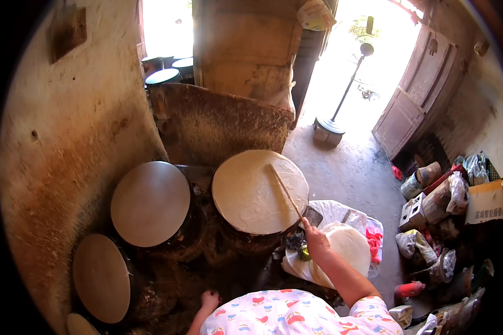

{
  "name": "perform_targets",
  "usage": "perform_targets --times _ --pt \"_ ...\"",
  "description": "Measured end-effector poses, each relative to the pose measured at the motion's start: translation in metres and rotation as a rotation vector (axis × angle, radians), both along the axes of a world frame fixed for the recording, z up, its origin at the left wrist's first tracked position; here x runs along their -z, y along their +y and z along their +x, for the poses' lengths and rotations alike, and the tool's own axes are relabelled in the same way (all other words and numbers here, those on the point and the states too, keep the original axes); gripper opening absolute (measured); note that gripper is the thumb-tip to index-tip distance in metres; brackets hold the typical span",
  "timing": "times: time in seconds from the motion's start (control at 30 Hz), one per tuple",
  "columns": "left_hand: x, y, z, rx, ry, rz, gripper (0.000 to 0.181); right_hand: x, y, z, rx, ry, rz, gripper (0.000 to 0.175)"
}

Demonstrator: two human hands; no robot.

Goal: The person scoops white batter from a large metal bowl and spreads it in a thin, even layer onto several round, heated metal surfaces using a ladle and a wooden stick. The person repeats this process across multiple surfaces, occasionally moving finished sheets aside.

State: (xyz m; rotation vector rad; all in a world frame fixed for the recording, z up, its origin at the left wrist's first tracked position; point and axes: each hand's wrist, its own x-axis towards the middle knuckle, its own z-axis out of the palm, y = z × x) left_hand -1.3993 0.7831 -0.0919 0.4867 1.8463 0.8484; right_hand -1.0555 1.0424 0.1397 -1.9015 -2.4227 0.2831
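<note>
My right hand point(317, 242) is closed around the near end of a thin wooden stick point(287, 191). The stick reaches across a pale round sheet of batter or flatbread point(249, 194) that covers a round griddle; whether its tip touches the sheet is unclear. Below my right forearm lies a stack of thin round flatbreads point(354, 251) on a white plastic sheet point(331, 207). My left hand point(211, 299) hangs low beside my body, fingers curled, and its palm is hidden. Two bare round griddles, one grey point(151, 203) and one brownish point(102, 278), stand to the left.
A worn upright panel point(226, 119) rises behind the griddles. A pole on a round base point(330, 125) stands by the bright doorway. Along the right wall are buckets point(428, 173), a cardboard box point(488, 203), plastic bags and a red bottle-like object point(409, 289). Another griddle edge point(80, 324) shows lower left.
</note>
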Motion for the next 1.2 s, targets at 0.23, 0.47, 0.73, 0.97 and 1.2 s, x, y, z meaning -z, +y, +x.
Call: perform_targets --times 0.23,0.47,0.73,0.97,1.2 --pt "0.009 -0.017 0.011 -0.096 -0.092 0.004 0.017 -0.019 0.026 -0.025 -0.061 -0.203 -0.041 0.070" --pt "0.008 -0.028 0.018 -0.165 -0.115 -0.002 0.017 -0.004 0.060 -0.030 -0.012 -0.203 -0.090 0.061" --pt "-0.060 -0.028 0.032 -0.037 0.152 0.008 0.019 -0.037 0.007 0.000 -0.072 -0.122 -0.232 0.065" --pt "-0.006 -0.040 0.009 -0.016 0.070 0.028 0.016 -0.009 0.024 -0.001 0.001 -0.173 -0.118 0.069" --pt "-0.031 -0.040 0.015 -0.119 0.049 0.031 0.013 -0.018 0.033 -0.024 -0.120 0.136 -0.206 0.070"
